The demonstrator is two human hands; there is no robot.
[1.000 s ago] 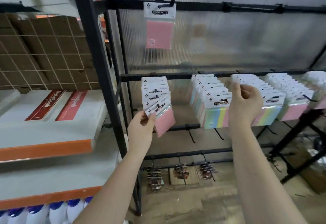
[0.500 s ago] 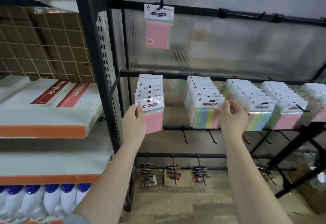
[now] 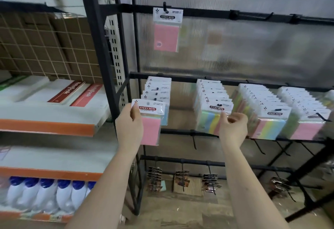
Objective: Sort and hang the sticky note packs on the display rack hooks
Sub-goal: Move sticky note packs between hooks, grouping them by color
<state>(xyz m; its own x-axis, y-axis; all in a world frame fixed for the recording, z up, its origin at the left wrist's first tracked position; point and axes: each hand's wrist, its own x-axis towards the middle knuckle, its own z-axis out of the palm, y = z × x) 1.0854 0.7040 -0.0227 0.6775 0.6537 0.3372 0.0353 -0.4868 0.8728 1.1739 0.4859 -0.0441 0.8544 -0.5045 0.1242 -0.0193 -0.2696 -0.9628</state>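
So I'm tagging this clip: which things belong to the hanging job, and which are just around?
Job: left hand gripping pink pack; right hand on striped pack; top-rail pack; rack hooks.
Around: notebooks, bottles, clip cards.

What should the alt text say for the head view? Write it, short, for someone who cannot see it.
A person's left hand holds a pink sticky note pack at the leftmost middle-row hook of a black display rack, while the right hand grips the front multicolour pack on the next hook. One pink pack hangs alone above.
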